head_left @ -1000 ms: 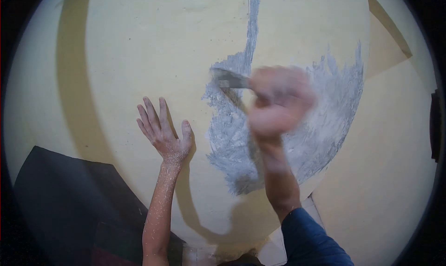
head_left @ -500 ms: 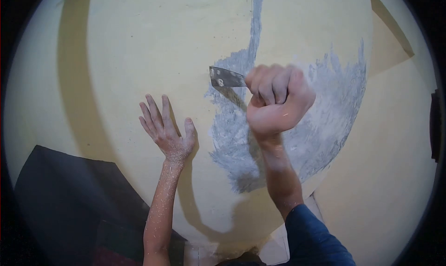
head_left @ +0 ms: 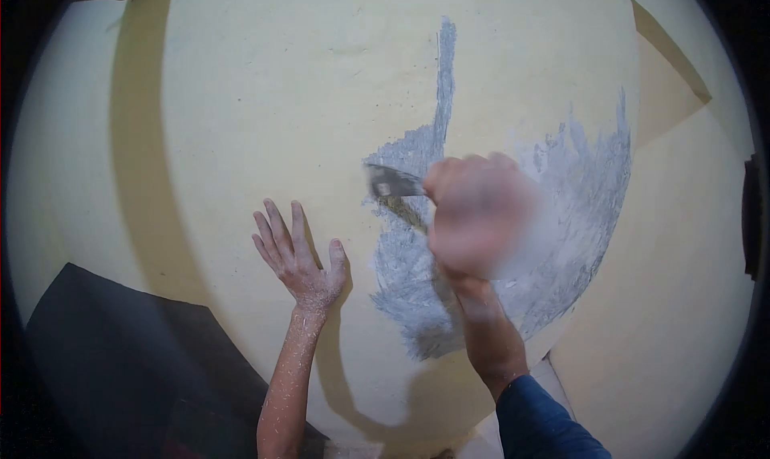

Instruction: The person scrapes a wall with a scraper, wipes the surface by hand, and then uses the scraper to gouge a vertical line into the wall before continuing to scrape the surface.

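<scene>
My right fingers (head_left: 457, 178) are curled tight around the handle of the scraper (head_left: 391, 183). Its metal blade juts left and lies against the left edge of the grey scraped patch (head_left: 577, 194). The right hand (head_left: 477, 218) is blurred (knuckles hard to make out). My left fingers (head_left: 277, 228) are spread, with the left hand (head_left: 303, 260) flat on the yellow wall (head_left: 241, 98) just left of the patch, forearm dusted white. A blue sleeve (head_left: 545, 423) covers the near right arm, and a dark sheet (head_left: 104, 355) sits low left.

Left hand (head_left: 301, 258) splayed flat; right hand (head_left: 480, 218) fisted
</scene>
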A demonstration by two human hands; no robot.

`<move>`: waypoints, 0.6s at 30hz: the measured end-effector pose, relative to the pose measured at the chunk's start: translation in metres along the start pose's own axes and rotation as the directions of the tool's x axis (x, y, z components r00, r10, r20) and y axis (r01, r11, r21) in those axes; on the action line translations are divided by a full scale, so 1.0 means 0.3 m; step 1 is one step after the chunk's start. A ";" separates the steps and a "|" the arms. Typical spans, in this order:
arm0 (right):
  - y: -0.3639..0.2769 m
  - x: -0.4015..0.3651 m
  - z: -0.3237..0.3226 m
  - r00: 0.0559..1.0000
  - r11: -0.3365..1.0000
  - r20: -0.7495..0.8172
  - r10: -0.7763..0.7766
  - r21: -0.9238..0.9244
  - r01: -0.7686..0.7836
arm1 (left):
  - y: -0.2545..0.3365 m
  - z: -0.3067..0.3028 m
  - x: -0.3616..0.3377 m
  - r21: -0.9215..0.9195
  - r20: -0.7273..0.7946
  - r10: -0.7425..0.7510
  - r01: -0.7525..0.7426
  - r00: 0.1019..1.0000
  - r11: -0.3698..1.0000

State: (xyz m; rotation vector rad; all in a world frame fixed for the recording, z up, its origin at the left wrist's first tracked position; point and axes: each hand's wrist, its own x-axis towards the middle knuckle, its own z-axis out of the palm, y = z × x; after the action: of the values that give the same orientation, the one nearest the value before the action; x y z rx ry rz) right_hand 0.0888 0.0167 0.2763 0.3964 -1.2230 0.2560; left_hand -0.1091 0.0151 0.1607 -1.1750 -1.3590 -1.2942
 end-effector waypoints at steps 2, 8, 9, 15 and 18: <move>-0.049 0.022 0.001 0.999 0.867 -0.036 0.025 0.498 -0.004 | -0.006 0.001 -0.004 -0.002 -0.002 0.002 -0.002 1.000 1.000; -0.037 0.026 -0.005 0.998 0.901 -0.040 0.039 0.434 -0.018 | -0.011 0.010 -0.006 -0.018 -0.022 0.011 -0.011 1.000 1.000; -0.046 0.030 -0.015 0.999 0.861 -0.043 0.019 0.509 0.005 | -0.012 0.011 -0.003 -0.016 -0.017 0.009 -0.010 1.000 1.000; -0.011 0.005 0.021 0.996 0.957 -0.061 -0.060 0.281 0.074 | -0.016 0.012 -0.001 -0.042 -0.022 0.010 -0.011 1.000 0.999; -0.009 0.007 0.042 0.998 0.987 -0.050 0.027 0.162 -0.018 | -0.022 0.012 -0.006 -0.022 -0.025 0.012 -0.013 1.000 1.000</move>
State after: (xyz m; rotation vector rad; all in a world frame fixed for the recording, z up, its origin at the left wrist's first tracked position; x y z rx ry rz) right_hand 0.0799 0.0088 0.2815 0.5133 -1.1596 0.3842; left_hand -0.1152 0.0187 0.1577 -1.1767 -1.3202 -1.3139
